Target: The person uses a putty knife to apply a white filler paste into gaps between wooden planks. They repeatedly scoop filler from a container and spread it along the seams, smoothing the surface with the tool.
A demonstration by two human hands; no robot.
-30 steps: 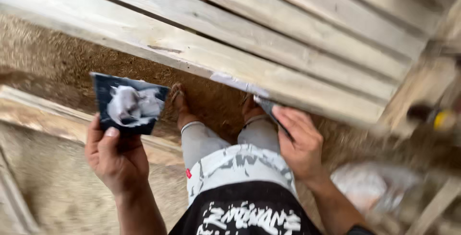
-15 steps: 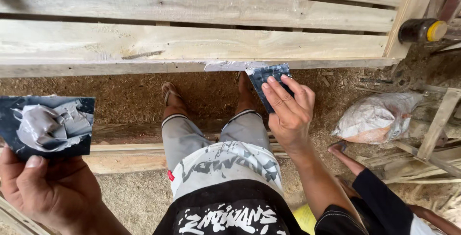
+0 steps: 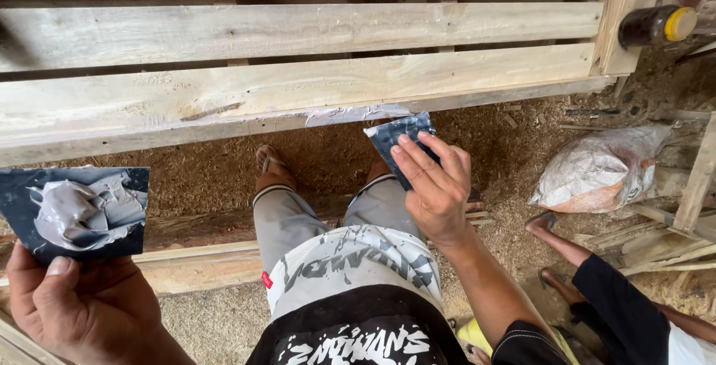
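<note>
Right hand [image 3: 436, 193], fingers spread flat, presses a small dark scraper card [image 3: 399, 141] against the lower edge of a pale wooden slat [image 3: 298, 96], where a smear of grey filler [image 3: 356, 114] already lies along the edge. Left hand [image 3: 74, 305] grips, thumb on top, a dark square board [image 3: 37, 193] loaded with a mound of grey putty [image 3: 82, 212], held low and well apart from the slat. Step in hand, as judged: spreading filler into a flaw in the slat's edge; the next move would call for a firm, even draw of the card along the edge, then a fresh pick-up from the board. Slatted timber panel [image 3: 313, 29] spans the upper field, unfinished and pale. Below, the person's sandalled feet [image 3: 270, 162] stand on sawdust-covered ground [image 3: 201, 178]. To the right lie a crumpled plastic sack [image 3: 604, 171], loose wooden laths [image 3: 697, 178], and a dark bottle with a yellow cap [image 3: 656, 26]; another person's leg and foot [image 3: 556, 234] enter at lower right.
</note>
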